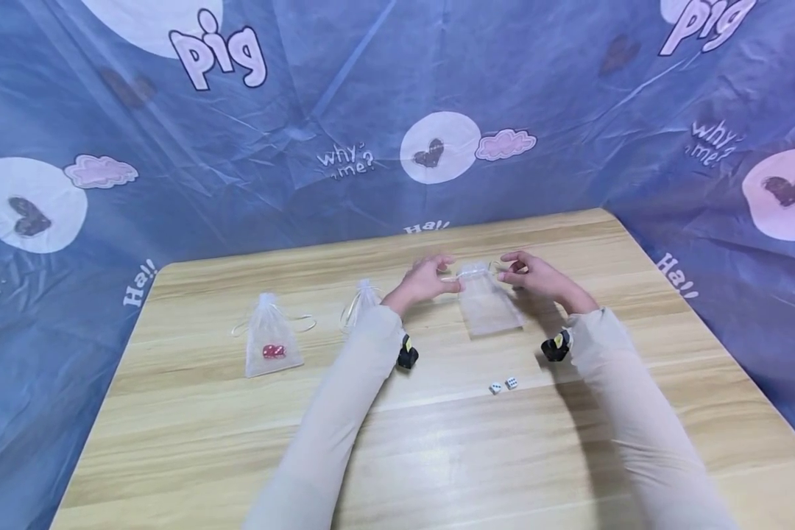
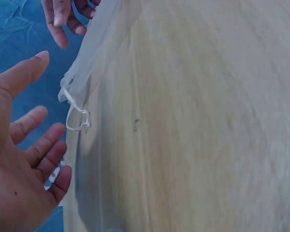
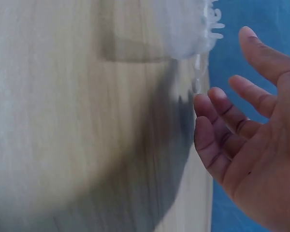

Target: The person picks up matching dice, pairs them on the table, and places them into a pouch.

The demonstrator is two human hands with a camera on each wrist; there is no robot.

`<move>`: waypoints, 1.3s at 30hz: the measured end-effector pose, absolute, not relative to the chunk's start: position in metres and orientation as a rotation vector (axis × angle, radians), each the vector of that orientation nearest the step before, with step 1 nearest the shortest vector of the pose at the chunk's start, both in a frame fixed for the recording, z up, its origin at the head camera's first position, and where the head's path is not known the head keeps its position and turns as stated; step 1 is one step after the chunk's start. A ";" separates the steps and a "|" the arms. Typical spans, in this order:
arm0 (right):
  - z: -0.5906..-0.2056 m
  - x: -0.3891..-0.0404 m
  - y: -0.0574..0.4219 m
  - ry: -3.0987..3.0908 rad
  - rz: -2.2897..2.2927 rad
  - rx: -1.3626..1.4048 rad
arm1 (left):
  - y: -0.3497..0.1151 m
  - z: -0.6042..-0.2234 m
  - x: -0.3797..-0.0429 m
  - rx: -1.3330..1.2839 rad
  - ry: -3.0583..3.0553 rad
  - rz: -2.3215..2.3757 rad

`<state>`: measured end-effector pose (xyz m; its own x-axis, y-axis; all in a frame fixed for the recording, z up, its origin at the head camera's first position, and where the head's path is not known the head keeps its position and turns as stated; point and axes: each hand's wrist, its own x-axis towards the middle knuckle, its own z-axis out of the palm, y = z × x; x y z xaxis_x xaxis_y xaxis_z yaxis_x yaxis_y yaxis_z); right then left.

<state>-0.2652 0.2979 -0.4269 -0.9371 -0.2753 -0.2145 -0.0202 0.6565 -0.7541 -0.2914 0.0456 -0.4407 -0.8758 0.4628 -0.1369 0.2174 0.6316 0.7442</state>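
Observation:
A sheer white drawstring bag (image 1: 490, 305) lies flat on the table between the two hands, its gathered mouth toward the back edge. My left hand (image 1: 426, 280) is at the left of the mouth; in the left wrist view its thumb and fingers are spread apart, with a looped white drawstring (image 2: 79, 118) beside them. At the right of the mouth is my right hand (image 1: 536, 276), thumb raised away from loosely bent fingers (image 3: 217, 104). These fingertips are close to a drawstring end (image 3: 197, 77); whether they touch it I cannot tell. Two white dice (image 1: 503, 385) lie nearer the front.
Farther left, another sheer bag (image 1: 265, 320) holds red dice (image 1: 274, 351), its strings out to both sides. A third sheer bag (image 1: 364, 294) is partly hidden behind the left forearm. Blue printed cloth (image 1: 305, 147) hangs behind the wooden table (image 1: 172, 442).

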 end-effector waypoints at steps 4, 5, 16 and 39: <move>-0.433 -0.270 0.291 2.564 -1.131 -0.239 | 0.048 -0.443 -0.291 0.527 2.575 1.001; -0.434 -0.272 0.290 2.556 -1.133 -0.248 | 0.049 -0.444 -0.290 0.521 2.581 0.984; -0.448 -0.274 0.276 2.595 -0.996 -0.293 | 0.048 -0.448 -0.284 0.540 2.592 0.761; -0.410 -0.245 0.270 2.665 -1.266 -0.279 | 0.046 -0.434 -0.278 0.466 2.236 1.478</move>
